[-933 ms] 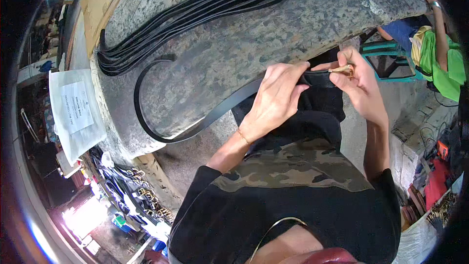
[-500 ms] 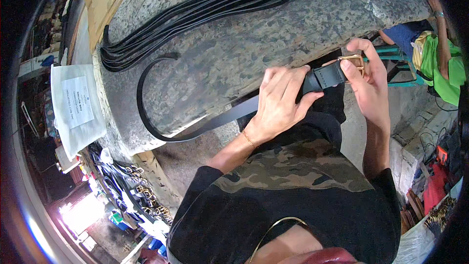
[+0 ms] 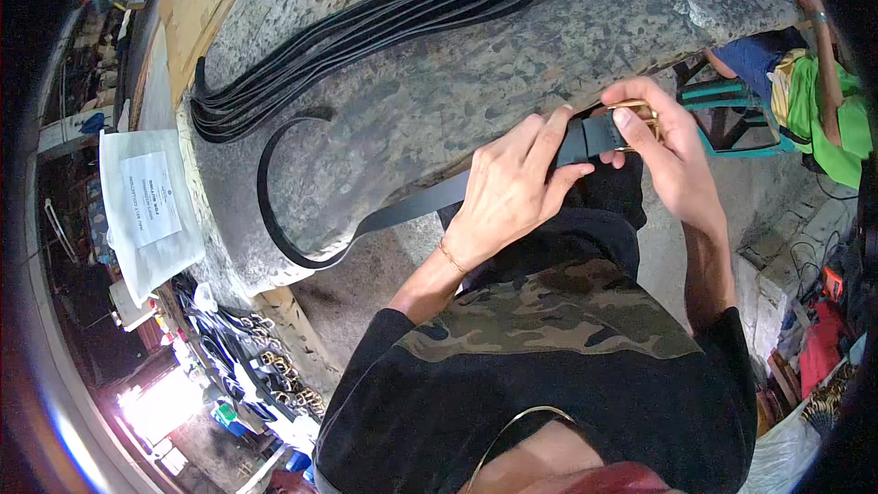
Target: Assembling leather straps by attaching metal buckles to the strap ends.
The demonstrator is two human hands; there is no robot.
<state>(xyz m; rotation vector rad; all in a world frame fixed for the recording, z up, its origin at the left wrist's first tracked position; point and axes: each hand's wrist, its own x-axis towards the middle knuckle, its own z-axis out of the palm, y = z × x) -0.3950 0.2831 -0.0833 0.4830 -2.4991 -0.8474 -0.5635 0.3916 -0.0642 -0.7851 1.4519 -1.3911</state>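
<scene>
A black belt (image 3: 421,202) runs from my hands back to the left, where its tail curls on the mottled table (image 3: 430,101). Near the buckle end, my left hand (image 3: 517,174) grips the strap, thumb below and fingers over the top. My right hand (image 3: 663,142) pinches the gold-coloured buckle (image 3: 647,119) at the belt's end, its thumb on the near side. Part of the buckle is hidden by those fingers. Both hands are just off the table's near edge, above my lap.
A bundle of black belts (image 3: 366,46) with gold buckles lies across the far table. At the left edge hangs a white labelled sheet (image 3: 151,210). More belts with buckles (image 3: 265,348) are at lower left. Another person in green (image 3: 828,119) is at right, by a teal-framed stool (image 3: 732,110).
Both hands have shifted a little to the left with the belt. My right hand has come closer to my left, and its fingers now cover more of the buckle.
</scene>
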